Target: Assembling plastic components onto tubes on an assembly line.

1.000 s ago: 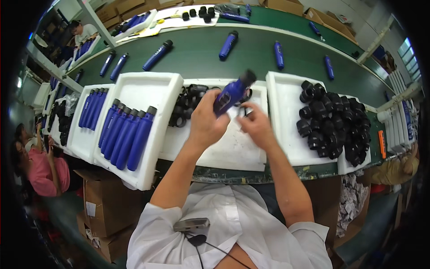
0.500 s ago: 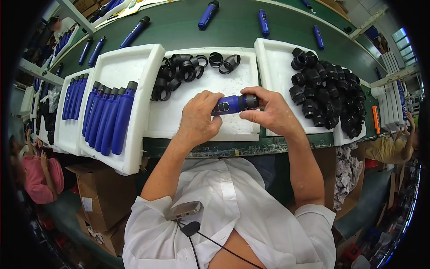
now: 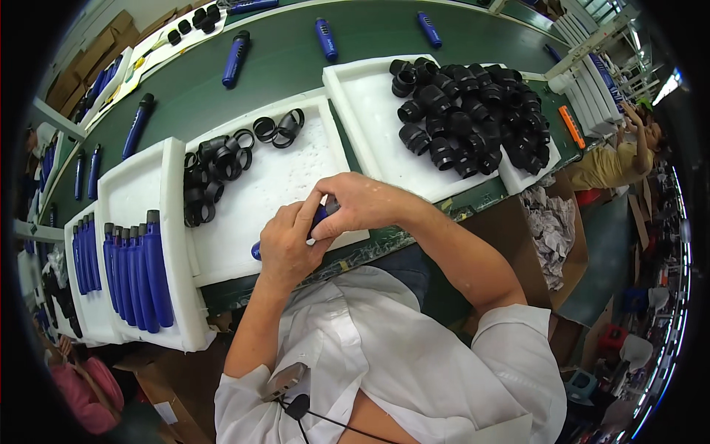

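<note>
My left hand (image 3: 288, 240) is closed around the body of a blue microphone handle (image 3: 256, 250), one end of which shows beside the palm. My right hand (image 3: 359, 203) grips the handle's other, dark end, with thumb and fingers wrapped round it. Both hands meet over the front of a white foam tray (image 3: 244, 248). Loose black rings (image 3: 218, 159) lie towards the back and left of that tray. To the right, a second foam tray (image 3: 362, 122) bears a heap of black ring-shaped collars (image 3: 458, 111). Several blue handles (image 3: 140, 277) lie side by side in a tray on the left.
More blue handles (image 3: 237, 59) lie spaced along the green work surface (image 3: 285, 70) beyond the trays. An orange tool (image 3: 571, 127) lies at the right edge. Below it is a cardboard box with crumpled paper (image 3: 547, 237). Other people (image 3: 617, 159) sit at both sides.
My view has swung to the right, so the trays appear further left. My hands have drawn nearer my body and closer together, tilting the handle and covering most of it.
</note>
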The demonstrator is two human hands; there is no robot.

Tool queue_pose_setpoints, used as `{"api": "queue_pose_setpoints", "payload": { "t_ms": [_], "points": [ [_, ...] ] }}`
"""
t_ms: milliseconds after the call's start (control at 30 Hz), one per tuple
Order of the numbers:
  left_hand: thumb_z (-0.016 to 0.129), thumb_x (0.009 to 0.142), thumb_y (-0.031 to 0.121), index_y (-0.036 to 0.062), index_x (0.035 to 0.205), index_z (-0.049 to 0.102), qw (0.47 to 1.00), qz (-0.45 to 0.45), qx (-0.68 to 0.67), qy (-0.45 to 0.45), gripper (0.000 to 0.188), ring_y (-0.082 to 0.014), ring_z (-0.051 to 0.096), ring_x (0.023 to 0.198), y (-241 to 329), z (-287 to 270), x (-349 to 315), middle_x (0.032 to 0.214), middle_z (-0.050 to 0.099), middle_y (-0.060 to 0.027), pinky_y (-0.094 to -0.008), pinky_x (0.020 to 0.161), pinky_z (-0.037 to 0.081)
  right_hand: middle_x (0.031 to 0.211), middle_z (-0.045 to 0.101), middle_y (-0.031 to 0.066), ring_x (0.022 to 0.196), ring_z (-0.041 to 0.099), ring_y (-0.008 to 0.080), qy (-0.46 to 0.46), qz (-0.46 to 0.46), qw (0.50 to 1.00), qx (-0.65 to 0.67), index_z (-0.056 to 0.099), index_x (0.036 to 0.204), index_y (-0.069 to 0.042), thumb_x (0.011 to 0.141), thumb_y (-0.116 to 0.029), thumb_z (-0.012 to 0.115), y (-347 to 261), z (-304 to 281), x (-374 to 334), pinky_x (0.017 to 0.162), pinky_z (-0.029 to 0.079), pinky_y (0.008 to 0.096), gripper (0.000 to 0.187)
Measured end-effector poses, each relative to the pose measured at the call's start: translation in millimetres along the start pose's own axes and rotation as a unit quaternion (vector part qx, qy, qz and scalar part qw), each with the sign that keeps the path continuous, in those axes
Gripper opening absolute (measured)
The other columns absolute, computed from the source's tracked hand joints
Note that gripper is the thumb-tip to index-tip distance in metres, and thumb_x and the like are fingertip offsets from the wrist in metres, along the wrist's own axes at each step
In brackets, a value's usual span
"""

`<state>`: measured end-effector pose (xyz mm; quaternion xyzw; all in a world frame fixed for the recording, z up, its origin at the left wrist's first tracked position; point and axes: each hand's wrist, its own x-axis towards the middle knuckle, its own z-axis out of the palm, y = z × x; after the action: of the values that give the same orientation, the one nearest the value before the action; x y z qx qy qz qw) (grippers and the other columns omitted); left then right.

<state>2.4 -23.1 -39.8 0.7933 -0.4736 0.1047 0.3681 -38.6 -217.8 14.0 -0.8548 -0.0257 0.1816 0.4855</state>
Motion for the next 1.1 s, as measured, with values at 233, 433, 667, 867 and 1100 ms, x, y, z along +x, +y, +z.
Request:
{"api": "queue_pose_setpoints", "payload": {
  "t_ms": [233, 433, 667, 867, 1100],
  "points": [
    [0.084, 0.072, 0.01, 0.0025, 0.121, 0.062, 0.992, -0.037, -0.119, 0.028, 0.054, -0.0329, 0.066, 0.08, -8.7, -10.8, 2.6, 0.096, 0.068, -0.0172, -0.0376, 0.071, 0.054, 0.095, 0.071, 0.0205, 0.091, 0.071, 0.0347, 0.392, 0.116, 0.843, -0.349, 0.068, 0.104, -0.003, 0.083, -0.032, 0.078, 38.2, -66.7, -27.9, 0.079, 0.056, 0.0449, 0.037],
    [0.087, 0.074, 0.015, 0.0021, 0.124, 0.061, 0.985, -0.064, -0.159, 0.013, 0.058, -0.0301, 0.068, 0.08, -13.0, -22.3, 2.7, 0.095, 0.069, -0.0164, -0.0361, 0.073, 0.054, 0.098, 0.067, 0.0218, 0.095, 0.066, 0.0393, 0.242, 0.239, 0.793, -0.506, 0.061, 0.109, -0.002, 0.078, -0.026, 0.076, 76.9, -70.2, -9.0, 0.084, 0.054, 0.0493, 0.042],
    [0.087, 0.075, 0.022, 0.0025, 0.126, 0.059, 0.984, -0.067, -0.162, 0.043, 0.061, -0.0292, 0.067, 0.079, -16.9, -28.7, 2.6, 0.092, 0.068, -0.0157, -0.0361, 0.072, 0.053, 0.102, 0.068, 0.0157, 0.091, 0.067, 0.0194, 0.257, 0.0, 0.966, 0.014, 0.06, 0.127, 0.0, 0.081, -0.006, 0.069, 0.0, -51.5, -17.4, 0.075, 0.054, 0.0316, 0.047],
    [0.086, 0.074, 0.02, 0.002, 0.125, 0.059, 0.983, -0.093, -0.157, 0.02, 0.06, -0.0308, 0.068, 0.084, -17.2, -28.8, 5.0, 0.097, 0.068, -0.0164, -0.0374, 0.077, 0.054, 0.11, 0.065, 0.0118, 0.096, 0.064, 0.0145, 0.187, -0.143, 0.95, 0.207, 0.052, 0.131, -0.001, 0.083, 0.001, 0.069, -18.3, -9.9, -19.5, 0.084, 0.052, 0.0284, 0.051],
    [0.085, 0.073, 0.017, 0.002, 0.122, 0.062, 0.982, -0.091, -0.163, 0.011, 0.056, -0.0349, 0.069, 0.093, -17.5, -25.8, 1.5, 0.105, 0.07, -0.0183, -0.0396, 0.082, 0.055, 0.104, 0.066, 0.0138, 0.095, 0.065, 0.0177, 0.133, -0.123, 0.98, 0.087, 0.053, 0.126, 0.001, 0.084, -0.002, 0.072, -26.1, -0.8, -15.1, 0.087, 0.053, 0.0318, 0.047]
  ]
}}
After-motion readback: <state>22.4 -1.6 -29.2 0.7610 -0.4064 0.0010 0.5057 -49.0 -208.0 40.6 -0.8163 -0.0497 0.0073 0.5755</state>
